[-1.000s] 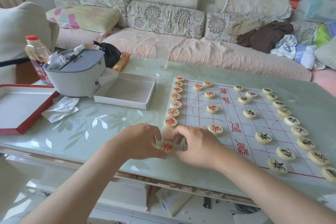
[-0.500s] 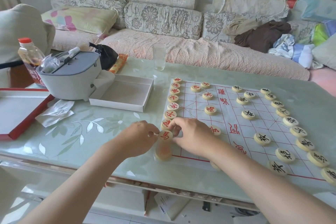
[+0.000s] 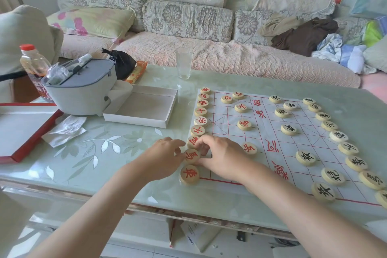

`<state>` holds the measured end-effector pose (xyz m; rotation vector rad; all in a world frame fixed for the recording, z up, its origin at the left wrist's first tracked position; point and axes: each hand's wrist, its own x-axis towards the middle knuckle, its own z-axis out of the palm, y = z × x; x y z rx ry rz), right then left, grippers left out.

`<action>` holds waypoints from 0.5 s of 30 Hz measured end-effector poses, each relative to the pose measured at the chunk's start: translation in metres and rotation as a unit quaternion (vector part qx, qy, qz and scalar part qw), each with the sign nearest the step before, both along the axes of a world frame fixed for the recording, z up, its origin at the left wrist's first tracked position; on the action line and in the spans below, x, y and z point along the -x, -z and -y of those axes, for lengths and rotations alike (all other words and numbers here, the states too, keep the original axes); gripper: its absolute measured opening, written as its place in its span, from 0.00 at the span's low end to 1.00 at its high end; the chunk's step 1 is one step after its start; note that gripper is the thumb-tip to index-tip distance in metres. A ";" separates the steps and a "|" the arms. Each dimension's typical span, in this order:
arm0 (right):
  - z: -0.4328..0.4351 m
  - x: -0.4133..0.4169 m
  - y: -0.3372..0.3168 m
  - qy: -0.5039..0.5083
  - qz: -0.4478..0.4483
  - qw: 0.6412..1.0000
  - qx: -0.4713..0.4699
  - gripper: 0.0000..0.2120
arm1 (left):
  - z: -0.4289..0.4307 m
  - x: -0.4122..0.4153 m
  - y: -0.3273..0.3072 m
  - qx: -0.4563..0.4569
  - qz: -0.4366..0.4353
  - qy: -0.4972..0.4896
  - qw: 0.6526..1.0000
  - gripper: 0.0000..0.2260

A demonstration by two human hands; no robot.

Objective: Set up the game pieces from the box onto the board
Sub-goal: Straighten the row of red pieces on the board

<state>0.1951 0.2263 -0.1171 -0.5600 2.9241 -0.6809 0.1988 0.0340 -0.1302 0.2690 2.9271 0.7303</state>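
A white paper board (image 3: 270, 132) with a red grid lies on the glass table. Round wooden pieces with red characters line its left edge, and black-character pieces (image 3: 337, 136) line the right edge. My left hand (image 3: 165, 157) and my right hand (image 3: 219, 155) meet at the near left corner, fingertips pinching a red horse piece (image 3: 192, 156) that rests on the board. A red chariot piece (image 3: 189, 174) lies free just below it at the corner. The white box (image 3: 144, 107) stands to the left of the board with nothing visible inside.
A clear glass (image 3: 183, 63) stands behind the board. A grey container (image 3: 81, 88), a bottle (image 3: 33, 63), a black bag (image 3: 121, 63) and crumpled plastic (image 3: 65, 130) crowd the left. A red-edged lid (image 3: 27, 130) lies far left. The sofa runs behind.
The red chariot piece was set down at the near left corner and released. Both hands moved up one spot and now pinch the red horse piece.
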 end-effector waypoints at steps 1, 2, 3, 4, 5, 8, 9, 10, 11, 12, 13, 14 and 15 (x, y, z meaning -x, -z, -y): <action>0.000 0.001 0.000 -0.002 -0.001 1.000 0.000 0.15 | 0.001 0.000 0.000 -0.003 -0.001 -0.003 1.000 0.15; -0.001 0.001 0.000 -0.005 -0.001 1.000 -0.002 0.14 | 0.001 0.000 0.000 -0.006 -0.003 -0.004 1.000 0.14; 0.000 0.001 0.000 -0.008 0.000 1.000 -0.001 0.14 | 0.002 0.000 0.000 -0.009 -0.005 -0.002 1.000 0.13; 0.000 0.001 0.000 -0.011 0.000 1.000 0.000 0.13 | 0.002 0.001 0.001 -0.011 -0.009 0.000 1.000 0.12; 0.000 0.001 0.001 -0.013 0.000 1.000 0.000 0.13 | 0.002 0.001 0.001 -0.012 -0.011 0.002 1.000 0.12; 0.001 0.001 0.001 -0.012 -0.005 1.000 -0.007 0.13 | 0.001 0.002 0.002 -0.020 -0.011 0.004 1.000 0.11; 0.000 0.001 0.001 -0.010 -0.007 1.000 -0.008 0.13 | 0.001 0.002 0.002 -0.024 -0.010 0.006 1.000 0.12; -0.001 0.001 0.002 -0.009 -0.008 1.000 -0.009 0.13 | 0.002 0.003 0.002 -0.025 -0.010 0.009 1.000 0.12; -0.001 0.002 0.002 -0.007 -0.008 1.000 -0.011 0.13 | 0.002 0.003 0.001 -0.024 -0.009 0.013 1.000 0.13; -0.002 0.002 0.002 -0.004 -0.008 1.000 -0.012 0.13 | 0.003 0.003 0.001 -0.023 -0.007 0.016 1.000 0.13; -0.002 0.002 0.003 -0.003 -0.007 1.000 -0.014 0.13 | 0.003 0.003 0.000 -0.021 -0.006 0.018 1.000 0.14; -0.003 0.002 0.004 -0.002 -0.007 1.000 -0.016 0.13 | 0.003 0.003 0.000 -0.018 -0.004 0.021 1.000 0.15; -0.002 0.001 0.004 -0.002 -0.008 1.000 -0.018 0.13 | 0.003 0.002 0.000 -0.014 -0.004 0.027 1.000 0.15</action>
